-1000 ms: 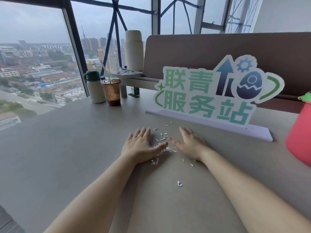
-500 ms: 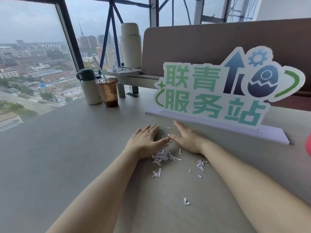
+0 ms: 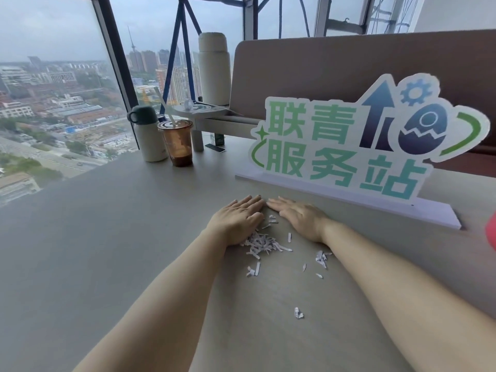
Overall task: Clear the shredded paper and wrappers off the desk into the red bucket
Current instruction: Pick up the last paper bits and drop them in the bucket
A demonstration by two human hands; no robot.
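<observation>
Both hands have slid forward toward the sign since the earlier frame, and their fingertips now nearly meet, leaving more shredded paper behind them. Left hand (image 3: 237,220) and right hand (image 3: 300,217) lie flat, palms down on the desk (image 3: 107,251), fingers straight and together, gripping nothing. The two hands form a wedge pointing away from the person. The main heap of paper shreds (image 3: 261,244) lies just behind the left palm, touching its heel, with a few bits between the two hands. One smaller clump (image 3: 321,257) sits just behind the right wrist, and one single scrap (image 3: 298,313) lies well back between the forearms. A few loose strips lie between these.

Beyond the fingertips stands one sign (image 3: 362,146) with green lettering. Further left are three drink vessels: a cup with a straw (image 3: 177,142), a white flask (image 3: 149,135) beside it, and a tall bottle (image 3: 214,68) behind. A red sliver (image 3: 491,232) at the right edge is probably the bucket.
</observation>
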